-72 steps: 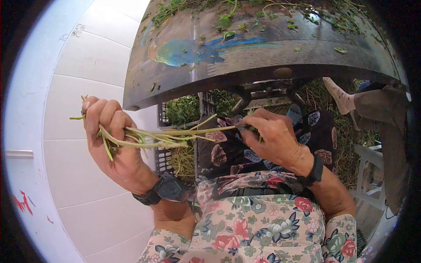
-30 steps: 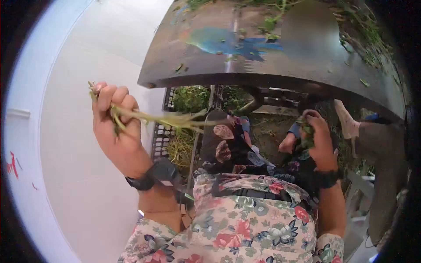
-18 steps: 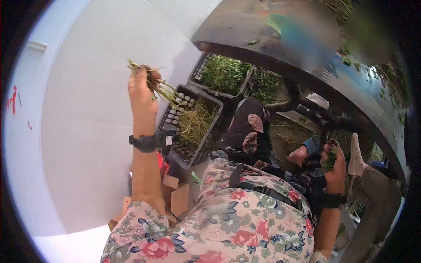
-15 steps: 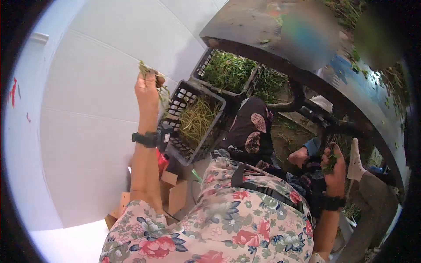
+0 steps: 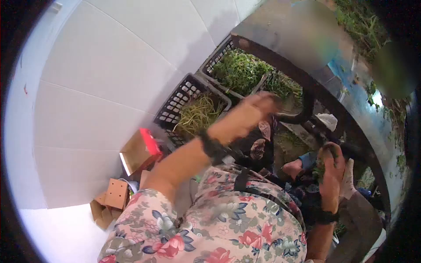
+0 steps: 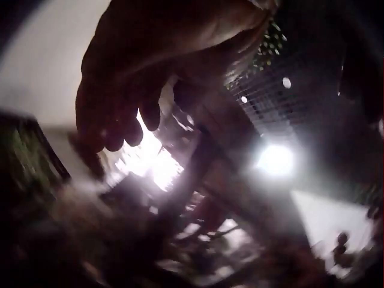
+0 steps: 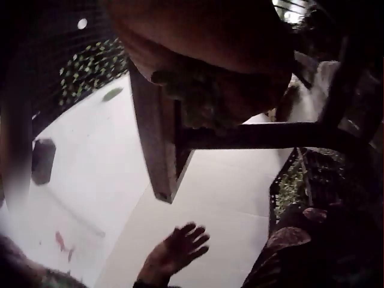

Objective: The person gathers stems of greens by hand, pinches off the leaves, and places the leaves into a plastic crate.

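White tiles [image 5: 92, 83] fill the left of the head view, & a dark desk [image 5: 302, 30] w/ a blue patch arcs across the top right, its top blurred. Below them is a person in a floral shirt [image 5: 228, 228], seen from above. Two black plastic crates stand side by side on the tiles at the desk's edge. The far crate [image 5: 219, 52] is heaped w/ leafy greens, & the near crate [image 5: 175, 107] holds pale yellow-green stems [image 5: 197, 115]. A red-topped cardboard box [image 5: 139, 151] lies just beside the near crate. Smaller brown boxes [image 5: 109, 199] sit lower left, nr the shirt sleeve.

The left hand [image 5: 254, 109] is motion-blurred & raised just right of the near crate, btwn it & the desk frame, w/ a black wristband [image 5: 212, 147] on the forearm. In the right wrist view its fingers [image 7: 195, 235] are spread & hold nothing. In the left wrist view the same hand [image 6: 150, 66] hangs loose & empty, the scene under it too dark & smeared to read.

The right hand [image 5: 331, 168] is low on the right under the desk, fingers curled round a small clump of greens [image 5: 319, 170]. Seen close in the right wrist view, the clump [image 7: 201, 99] is pressed into the palm — only a little of it shows past the fingers.
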`<control>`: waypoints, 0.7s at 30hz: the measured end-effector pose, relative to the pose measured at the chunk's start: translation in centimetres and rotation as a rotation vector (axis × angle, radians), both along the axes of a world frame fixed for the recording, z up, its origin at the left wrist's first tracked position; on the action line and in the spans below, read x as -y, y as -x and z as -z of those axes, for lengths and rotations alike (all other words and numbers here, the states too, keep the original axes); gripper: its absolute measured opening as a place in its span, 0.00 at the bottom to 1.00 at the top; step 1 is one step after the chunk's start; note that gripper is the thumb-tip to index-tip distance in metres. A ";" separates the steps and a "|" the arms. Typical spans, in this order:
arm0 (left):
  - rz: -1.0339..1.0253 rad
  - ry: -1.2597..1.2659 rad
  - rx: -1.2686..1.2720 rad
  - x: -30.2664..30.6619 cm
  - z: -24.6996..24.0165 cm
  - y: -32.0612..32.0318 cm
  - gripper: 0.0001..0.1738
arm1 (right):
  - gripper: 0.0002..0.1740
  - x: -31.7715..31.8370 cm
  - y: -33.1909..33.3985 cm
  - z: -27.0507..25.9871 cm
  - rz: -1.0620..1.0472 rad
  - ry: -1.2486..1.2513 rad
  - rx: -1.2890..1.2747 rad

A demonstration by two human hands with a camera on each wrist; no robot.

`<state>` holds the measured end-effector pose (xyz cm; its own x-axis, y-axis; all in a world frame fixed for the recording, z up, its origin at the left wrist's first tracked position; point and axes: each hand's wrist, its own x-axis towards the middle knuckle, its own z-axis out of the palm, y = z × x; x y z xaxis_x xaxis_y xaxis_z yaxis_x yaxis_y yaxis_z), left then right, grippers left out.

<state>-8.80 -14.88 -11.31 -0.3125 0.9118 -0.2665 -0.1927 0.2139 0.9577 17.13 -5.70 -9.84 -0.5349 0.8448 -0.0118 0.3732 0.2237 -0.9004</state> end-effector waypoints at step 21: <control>0.085 -0.244 0.055 -0.8 3.6 -2.5 0.27 | 0.31 0.6 5.3 -1.4 -0.379 -0.279 0.138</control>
<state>-6.26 -14.04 -14.88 -0.2234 0.9735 -0.0496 -0.2369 -0.0049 0.9715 11.81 -6.33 -8.43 -0.8146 0.5722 0.0954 0.3304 0.5928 -0.7345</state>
